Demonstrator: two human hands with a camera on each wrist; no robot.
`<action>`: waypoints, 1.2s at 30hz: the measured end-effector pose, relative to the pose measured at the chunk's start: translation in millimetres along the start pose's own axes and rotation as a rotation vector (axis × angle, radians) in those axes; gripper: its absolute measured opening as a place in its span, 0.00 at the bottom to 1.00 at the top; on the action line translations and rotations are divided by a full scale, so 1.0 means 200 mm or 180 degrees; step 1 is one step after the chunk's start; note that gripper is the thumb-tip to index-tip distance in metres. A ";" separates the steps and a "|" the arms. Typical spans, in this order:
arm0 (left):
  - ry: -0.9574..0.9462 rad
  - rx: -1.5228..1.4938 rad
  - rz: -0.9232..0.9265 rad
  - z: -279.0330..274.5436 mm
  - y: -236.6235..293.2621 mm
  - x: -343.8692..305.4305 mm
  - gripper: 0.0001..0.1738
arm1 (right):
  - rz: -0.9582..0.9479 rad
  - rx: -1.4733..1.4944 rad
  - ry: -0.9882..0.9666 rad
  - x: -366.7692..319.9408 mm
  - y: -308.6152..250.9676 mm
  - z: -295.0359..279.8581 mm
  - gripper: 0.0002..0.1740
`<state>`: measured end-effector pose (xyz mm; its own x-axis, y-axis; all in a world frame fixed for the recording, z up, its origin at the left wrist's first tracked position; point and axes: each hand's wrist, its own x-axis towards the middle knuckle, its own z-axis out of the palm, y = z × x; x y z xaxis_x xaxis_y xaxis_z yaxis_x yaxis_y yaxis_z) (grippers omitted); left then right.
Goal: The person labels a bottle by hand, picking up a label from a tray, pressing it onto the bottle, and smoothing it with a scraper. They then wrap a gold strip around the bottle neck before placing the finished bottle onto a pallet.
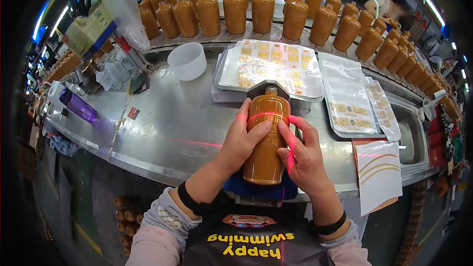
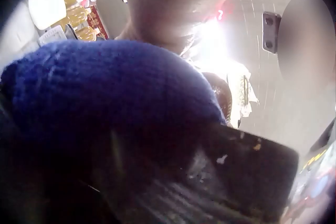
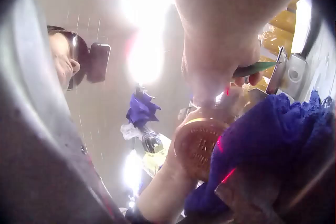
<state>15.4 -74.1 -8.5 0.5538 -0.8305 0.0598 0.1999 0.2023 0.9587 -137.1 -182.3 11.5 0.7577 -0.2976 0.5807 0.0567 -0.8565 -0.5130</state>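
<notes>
A glossy brown bottle (image 1: 266, 162) lies tilted in front of me, its neck against a dark angled rest (image 1: 256, 90) and its base toward me on a blue cloth (image 1: 231, 183). Gold characters (image 1: 271, 118) show on its front, crossed by a red laser line. My left hand (image 1: 240, 143) grips the bottle's left side, thumb on the front. On the other side my right hand (image 1: 304, 155) holds it, fingertips at the characters' edge. A green pointed strip (image 3: 256, 69) sticks out by the right fingers in the right wrist view. The bottle's round base (image 3: 198, 145) shows there too.
Trays of gold label sheets (image 1: 276, 64) lie behind the bottle, more sheets (image 1: 350, 103) to the right. Rows of brown bottles (image 1: 235, 12) line the shelf. A white tub (image 1: 187, 61) and purple bottle (image 1: 79, 106) stand left; a sink (image 1: 411, 138) is at right.
</notes>
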 end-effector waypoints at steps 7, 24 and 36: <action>0.0113 0.0230 0.0107 0.00 -0.02 0.06 0.53 | 0.0014 0.0067 0.0011 0.01 -0.01 0.01 0.32; 0.0114 0.0359 0.0224 -0.01 -0.04 0.05 0.53 | 0.0096 -0.0070 -0.0165 0.01 -0.01 0.00 0.26; 0.0038 0.0590 0.0302 -0.03 -0.04 0.00 0.54 | 0.1694 0.2122 0.0543 -0.06 -0.14 -0.12 0.17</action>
<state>18.5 -73.5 -18.2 0.5728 -0.8059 0.1500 -0.0051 0.1795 0.9837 -163.5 -164.9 34.3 0.6870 -0.6933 0.2179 0.1321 -0.1757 -0.9755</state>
